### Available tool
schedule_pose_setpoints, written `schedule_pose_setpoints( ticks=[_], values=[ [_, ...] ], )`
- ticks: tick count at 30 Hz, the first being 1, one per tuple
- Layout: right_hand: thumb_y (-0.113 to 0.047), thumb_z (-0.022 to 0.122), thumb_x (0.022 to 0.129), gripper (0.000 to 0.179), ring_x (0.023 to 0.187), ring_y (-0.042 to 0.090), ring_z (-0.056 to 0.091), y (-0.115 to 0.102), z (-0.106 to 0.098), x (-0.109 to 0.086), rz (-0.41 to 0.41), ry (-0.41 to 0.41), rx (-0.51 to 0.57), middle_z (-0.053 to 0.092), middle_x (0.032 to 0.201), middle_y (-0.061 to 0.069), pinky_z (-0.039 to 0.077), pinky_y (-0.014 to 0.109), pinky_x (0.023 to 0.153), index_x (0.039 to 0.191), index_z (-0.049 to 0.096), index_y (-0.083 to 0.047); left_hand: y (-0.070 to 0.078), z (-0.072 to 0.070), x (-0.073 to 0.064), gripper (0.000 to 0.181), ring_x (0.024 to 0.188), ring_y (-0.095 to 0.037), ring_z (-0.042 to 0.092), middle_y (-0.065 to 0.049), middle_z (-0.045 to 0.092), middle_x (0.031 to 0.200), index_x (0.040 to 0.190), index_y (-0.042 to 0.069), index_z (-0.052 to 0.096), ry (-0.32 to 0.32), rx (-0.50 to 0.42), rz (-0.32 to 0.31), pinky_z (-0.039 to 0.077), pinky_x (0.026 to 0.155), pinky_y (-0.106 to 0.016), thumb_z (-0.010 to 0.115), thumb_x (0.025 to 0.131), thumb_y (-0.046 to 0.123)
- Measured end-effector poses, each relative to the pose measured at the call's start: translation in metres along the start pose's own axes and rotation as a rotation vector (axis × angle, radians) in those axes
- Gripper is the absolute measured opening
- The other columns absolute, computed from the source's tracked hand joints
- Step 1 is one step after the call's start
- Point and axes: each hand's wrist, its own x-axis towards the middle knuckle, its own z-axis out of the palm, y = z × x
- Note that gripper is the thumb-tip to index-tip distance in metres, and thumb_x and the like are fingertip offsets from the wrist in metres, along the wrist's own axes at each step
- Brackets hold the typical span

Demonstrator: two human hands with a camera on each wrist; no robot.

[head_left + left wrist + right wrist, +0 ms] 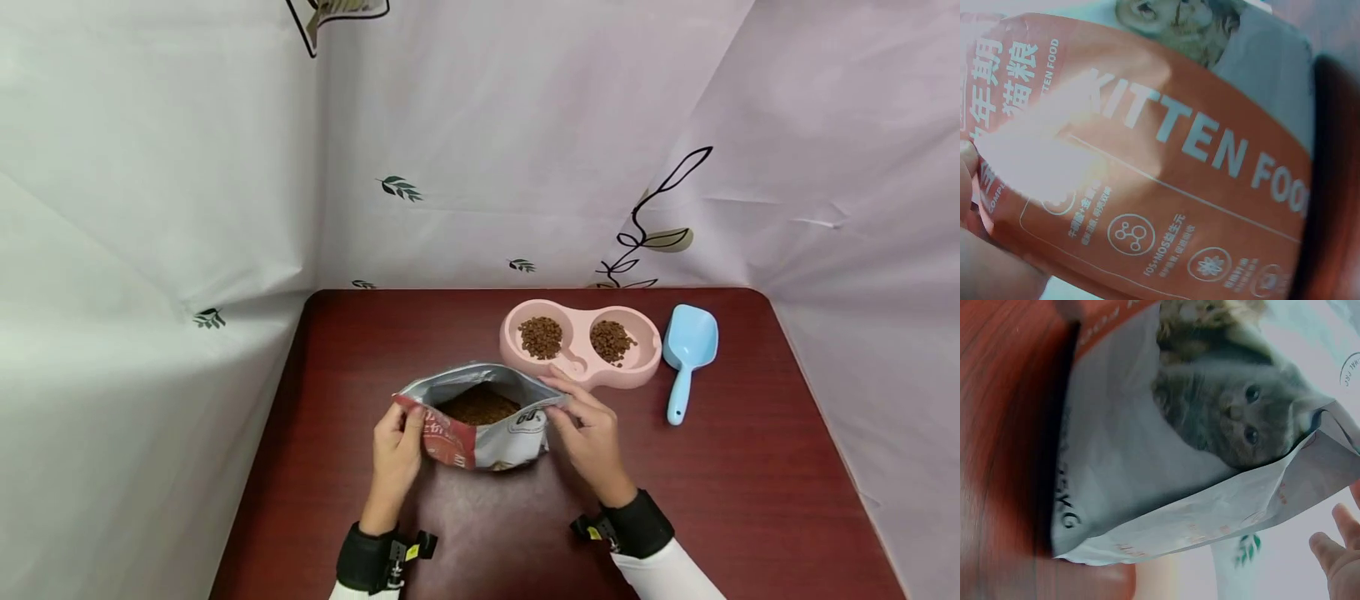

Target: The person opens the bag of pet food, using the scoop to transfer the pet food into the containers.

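Note:
A red and white bag of kitten food [450, 437] stands with its mouth spread wide, showing a silver lining and brown kibble [480, 406] inside. My left hand [396, 454] grips the left corner of the mouth, thumb on the front. At the opposite corner, my right hand [592, 437] pinches the rim between thumb and fingers. The left wrist view shows the bag's orange front [1210, 194] with "KITTEN FOOD" lettering and part of the left hand [991, 269]. Kitten pictures and a folded side of the bag [1122, 437] fill much of the right wrist view.
Behind the bag, to the right, sits a pink double bowl [582, 325] with kibble in both hollows. Right of it lies a light blue scoop [691, 337], handle toward me. The dark red table [742, 492] backs onto a pale patterned curtain [480, 150].

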Motion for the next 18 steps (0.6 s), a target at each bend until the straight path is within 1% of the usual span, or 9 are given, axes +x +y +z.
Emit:
schedule_pose_setpoints(
  ticks=[4, 6, 7, 9, 11, 12, 14, 16, 18],
  values=[
    [0.019, 0.069, 0.074, 0.019, 0.112, 0.038, 0.062, 0.009, -0.018, -0.006, 0.052, 0.045, -0.1, 0.068, 0.109, 0.032, 0.039, 0.018, 0.061, 0.068, 0.069, 0.001, 0.002, 0.019, 0.01, 0.022, 0.05, -0.018, 0.049, -0.023, 0.052, 0.057, 0.071, -0.01, 0.05, -0.042, -0.061, -0.025, 0.04, 0.043, -0.023, 0.052, 0.094, -0.011],
    [0.017, 0.069, 0.077, 0.018, 0.095, 0.024, 0.068, 0.017, -0.025, -0.009, 0.086, 0.057, -0.129, 0.069, 0.104, 0.027, 0.038, 0.018, 0.058, 0.069, 0.07, 0.001, 0.003, 0.028, 0.014, 0.023, 0.05, -0.018, 0.05, -0.022, 0.051, 0.058, 0.073, -0.01, 0.05, -0.04, -0.072, -0.034, 0.04, 0.043, -0.023, 0.052, 0.096, -0.006],
    [0.018, 0.068, 0.078, 0.018, 0.084, 0.017, 0.066, 0.02, -0.028, -0.009, 0.11, 0.057, -0.143, 0.069, 0.097, 0.024, 0.038, 0.018, 0.059, 0.069, 0.069, 0.001, 0.002, 0.032, 0.015, 0.022, 0.05, -0.018, 0.05, -0.021, 0.051, 0.058, 0.076, -0.01, 0.052, -0.036, -0.073, -0.036, 0.041, 0.043, -0.023, 0.052, 0.097, -0.005],
    [0.015, 0.067, 0.08, 0.024, 0.065, 0.007, 0.052, 0.026, -0.033, -0.01, 0.137, 0.07, -0.154, 0.063, 0.082, 0.015, 0.035, 0.019, 0.055, 0.064, 0.063, -0.001, 0.001, 0.04, 0.017, 0.018, 0.052, -0.019, 0.053, -0.02, 0.055, 0.061, 0.083, -0.009, 0.058, -0.019, -0.071, -0.041, 0.044, 0.045, -0.023, 0.051, 0.098, -0.002],
    [0.013, 0.067, 0.082, 0.03, 0.057, 0.007, 0.037, 0.031, -0.038, -0.009, 0.157, 0.086, -0.166, 0.058, 0.078, 0.012, 0.03, 0.022, 0.052, 0.059, 0.056, -0.003, -0.001, 0.046, 0.018, 0.016, 0.053, -0.022, 0.056, -0.021, 0.059, 0.064, 0.091, -0.008, 0.062, 0.005, -0.071, -0.045, 0.046, 0.046, -0.024, 0.051, 0.099, 0.001],
    [0.012, 0.067, 0.083, 0.029, 0.058, 0.007, 0.04, 0.033, -0.039, -0.008, 0.17, 0.091, -0.164, 0.059, 0.079, 0.011, 0.031, 0.021, 0.052, 0.059, 0.057, -0.002, -0.002, 0.049, 0.019, 0.017, 0.053, -0.023, 0.057, -0.021, 0.061, 0.065, 0.093, -0.008, 0.063, 0.024, -0.065, -0.043, 0.047, 0.046, -0.024, 0.051, 0.099, 0.002],
    [0.01, 0.067, 0.084, 0.025, 0.061, 0.008, 0.046, 0.036, -0.043, -0.005, 0.186, 0.096, -0.169, 0.067, 0.088, 0.015, 0.034, 0.019, 0.053, 0.061, 0.062, -0.001, -0.005, 0.055, 0.021, 0.02, 0.052, -0.023, 0.056, -0.021, 0.06, 0.064, 0.088, -0.007, 0.063, 0.066, -0.043, -0.028, 0.045, 0.045, -0.024, 0.051, 0.1, 0.003],
    [0.008, 0.067, 0.085, 0.017, 0.071, 0.01, 0.056, 0.039, -0.046, -0.002, 0.198, 0.095, -0.16, 0.071, 0.101, 0.019, 0.038, 0.016, 0.056, 0.069, 0.07, 0.003, -0.014, 0.06, 0.023, 0.025, 0.049, -0.022, 0.053, -0.02, 0.057, 0.06, 0.08, -0.007, 0.06, 0.113, -0.021, -0.013, 0.042, 0.043, -0.023, 0.051, 0.1, 0.005],
    [0.006, 0.067, 0.086, 0.012, 0.081, 0.012, 0.061, 0.042, -0.049, 0.0, 0.204, 0.09, -0.165, 0.071, 0.104, 0.021, 0.041, 0.014, 0.061, 0.077, 0.075, 0.004, -0.025, 0.066, 0.025, 0.028, 0.045, -0.018, 0.048, -0.018, 0.053, 0.055, 0.072, -0.005, 0.056, 0.155, 0.014, 0.026, 0.037, 0.04, -0.023, 0.053, 0.098, 0.004]
  ],
)
